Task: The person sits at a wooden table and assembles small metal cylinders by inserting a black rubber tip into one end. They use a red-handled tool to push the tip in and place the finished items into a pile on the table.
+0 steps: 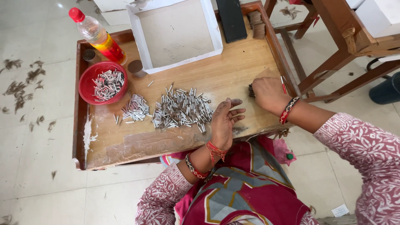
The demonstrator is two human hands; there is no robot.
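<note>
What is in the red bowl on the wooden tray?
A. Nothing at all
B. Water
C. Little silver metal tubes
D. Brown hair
C: the red bowl at the left of the wooden tray holds a heap of little silver metal tubes, like the bigger pile by the left hand.

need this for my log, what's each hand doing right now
left hand: open, fingers spread beside the pile of small metal tubes, holding nothing
right hand: closed on a dark bundle
</note>
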